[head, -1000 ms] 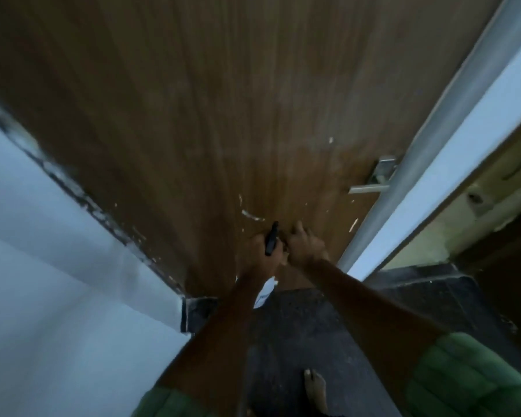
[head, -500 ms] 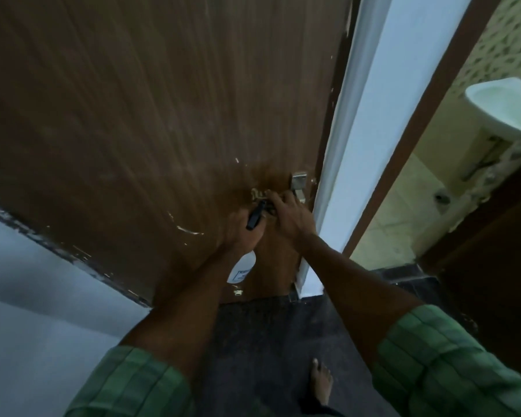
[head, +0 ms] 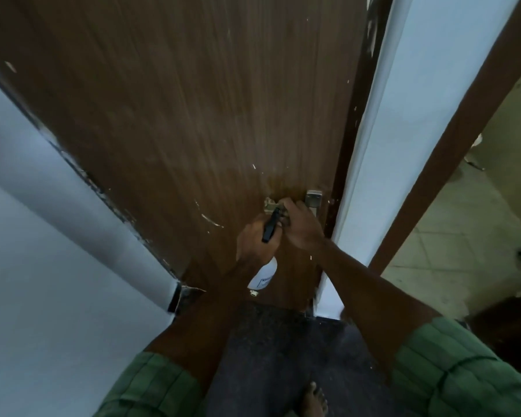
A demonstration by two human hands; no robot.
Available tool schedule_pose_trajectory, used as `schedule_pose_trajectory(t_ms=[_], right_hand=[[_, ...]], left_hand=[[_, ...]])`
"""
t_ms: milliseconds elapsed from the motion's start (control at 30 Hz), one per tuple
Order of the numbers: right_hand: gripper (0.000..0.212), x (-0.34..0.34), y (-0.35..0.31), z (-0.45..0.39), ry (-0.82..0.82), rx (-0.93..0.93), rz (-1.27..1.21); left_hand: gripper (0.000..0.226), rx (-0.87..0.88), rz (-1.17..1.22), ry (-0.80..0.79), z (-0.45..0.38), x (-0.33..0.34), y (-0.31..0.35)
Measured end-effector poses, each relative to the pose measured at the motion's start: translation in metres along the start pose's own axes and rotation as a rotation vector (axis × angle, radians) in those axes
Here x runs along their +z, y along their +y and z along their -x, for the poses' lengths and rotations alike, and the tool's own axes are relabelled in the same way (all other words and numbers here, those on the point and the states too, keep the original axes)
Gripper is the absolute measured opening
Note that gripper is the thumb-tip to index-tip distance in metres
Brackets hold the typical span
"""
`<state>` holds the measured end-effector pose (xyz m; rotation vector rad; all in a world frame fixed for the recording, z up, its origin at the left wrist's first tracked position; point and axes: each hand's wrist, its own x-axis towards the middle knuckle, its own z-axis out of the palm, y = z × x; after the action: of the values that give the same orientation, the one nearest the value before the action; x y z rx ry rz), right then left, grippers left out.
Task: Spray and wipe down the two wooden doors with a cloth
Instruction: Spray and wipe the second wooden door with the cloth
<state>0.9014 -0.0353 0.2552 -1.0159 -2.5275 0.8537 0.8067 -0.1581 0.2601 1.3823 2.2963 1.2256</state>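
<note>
both hands stay at one door (head: 193, 115): left hand (head: 254, 239) grips one spray bottle (head: 263, 273) (right hand's (head: 301, 225) grip unclear).

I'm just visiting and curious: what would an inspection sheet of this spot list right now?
Surface: brown wooden door, closed, with white scuffs and flecks.
Job's things: white spray bottle with black trigger head; no cloth plainly seen.
Clutter: nothing seen.
Hands: left hand grips the bottle's neck; right hand is at the brass latch beside the silver metal door handle plate, fingers hidden.
Cables: nothing seen.
Surroundings: pale blue wall, dark speckled floor, tiled room through the opening at right.
</note>
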Motion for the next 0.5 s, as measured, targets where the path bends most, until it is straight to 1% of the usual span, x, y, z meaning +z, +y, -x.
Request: schedule_pose_trajectory(t_ms=[67,200,267,367,433,500], right_hand=[[0.04,-0.001,-0.003,0.014,-0.007,-0.034,0.011],[0.05,0.012,-0.007,0.044,-0.002,-0.064,0.05],[0.051,0.018,-0.015,0.063,-0.025,-0.075,0.047],[0.047,0.023,-0.024,0.091,-0.04,-0.131,-0.027],[0.052,0.027,-0.023,0.117,-0.025,-0.199,-0.121],[0.062,0.031,-0.018,0.144,0.021,-0.276,-0.137]], left_hand=[[0.033,0.001,0.006,0.03,0.014,-0.002,-0.002],[0.04,0.019,0.045,0.114,0.053,-0.007,-0.004],[0.037,0.018,0.023,0.135,0.077,-0.011,-0.003],[0.03,0.013,0.021,0.165,0.111,-0.018,-0.004],[0.023,0.036,0.04,0.188,0.135,-0.024,-0.005],[0.017,0.096,0.049,0.21,0.151,-0.03,-0.007]])
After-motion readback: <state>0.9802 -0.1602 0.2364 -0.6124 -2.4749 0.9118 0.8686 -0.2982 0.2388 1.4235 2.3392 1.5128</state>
